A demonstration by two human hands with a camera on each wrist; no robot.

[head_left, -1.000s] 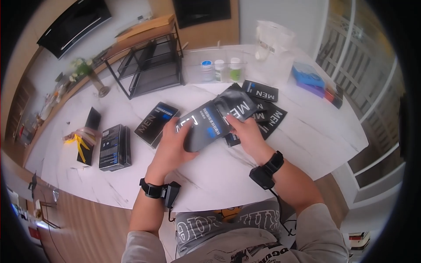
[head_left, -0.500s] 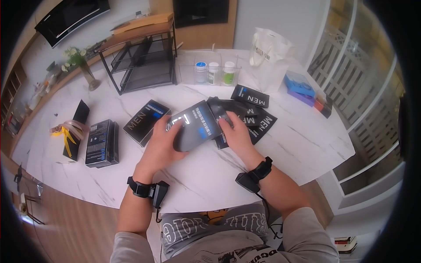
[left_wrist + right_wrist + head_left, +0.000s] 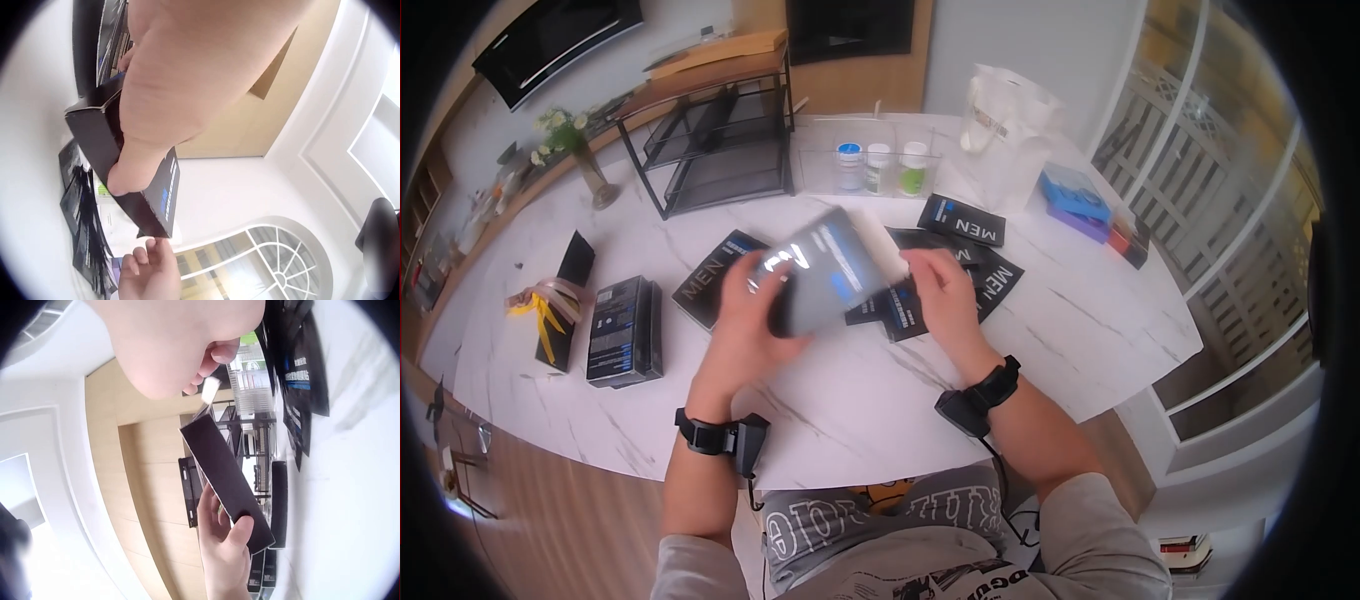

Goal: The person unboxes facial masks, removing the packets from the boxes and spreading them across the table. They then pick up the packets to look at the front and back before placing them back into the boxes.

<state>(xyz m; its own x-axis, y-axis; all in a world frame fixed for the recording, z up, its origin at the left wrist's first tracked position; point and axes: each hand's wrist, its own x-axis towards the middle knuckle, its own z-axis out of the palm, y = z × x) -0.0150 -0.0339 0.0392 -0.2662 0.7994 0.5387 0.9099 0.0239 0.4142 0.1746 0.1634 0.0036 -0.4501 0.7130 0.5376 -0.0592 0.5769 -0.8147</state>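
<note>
A black box (image 3: 812, 300) with blue and white print is tilted above the table, gripped by my left hand (image 3: 740, 340) with the thumb along one side. A white flap (image 3: 882, 248) stands out from the box's right end. My right hand (image 3: 948, 300) pinches its edge with curled fingers. In the right wrist view the box's dark narrow side (image 3: 228, 478) faces the camera. Several black pouches (image 3: 998, 285) marked MEN lie fanned under and beyond my right hand. Another black MEN box (image 3: 702, 285) lies behind my left hand, partly hidden by it.
Black boxes (image 3: 622, 330) and a ribboned black-sided item (image 3: 550, 310) stand at the left. Behind are a mesh tray rack (image 3: 720, 150), a clear organizer (image 3: 815, 175) with white bottles (image 3: 878, 170), a white bag (image 3: 1010, 140) and a blue box (image 3: 1075, 192).
The dark pouch seen at the box's right end earlier no longer shows there; a white flap does. My right fingers have shifted to that flap. The view has shifted slightly.
</note>
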